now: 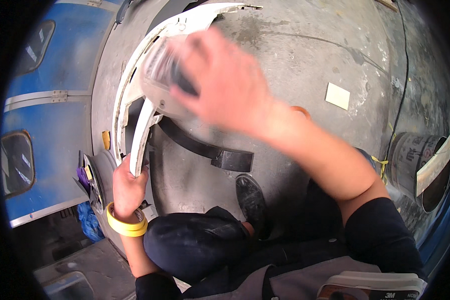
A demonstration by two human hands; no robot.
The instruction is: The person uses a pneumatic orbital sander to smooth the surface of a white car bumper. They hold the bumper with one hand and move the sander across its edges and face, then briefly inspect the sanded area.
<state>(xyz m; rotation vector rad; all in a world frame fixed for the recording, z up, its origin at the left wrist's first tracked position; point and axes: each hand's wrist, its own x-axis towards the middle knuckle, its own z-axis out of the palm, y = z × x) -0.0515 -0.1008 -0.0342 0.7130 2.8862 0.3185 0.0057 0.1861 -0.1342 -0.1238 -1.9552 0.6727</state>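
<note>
1. Our left hand (128,186) pinches the lower end of a white curved panel (133,91), ahead of us on the left.
2. Our right hand (227,80) is blurred over the panel and hides part of it; we cannot tell whether its grip closes on the smeared grey object (156,64).
3. We see printing on the drum (404,162) and on a pale case (380,280) cut off below.
4. Stained grey floor (357,45) surrounds us, with blue doors (50,132) at left.

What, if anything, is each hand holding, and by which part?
Left hand: the white curved panel, by its near end. Right hand: apparently a blurred dark thing; exact grip cannot be told.
</note>
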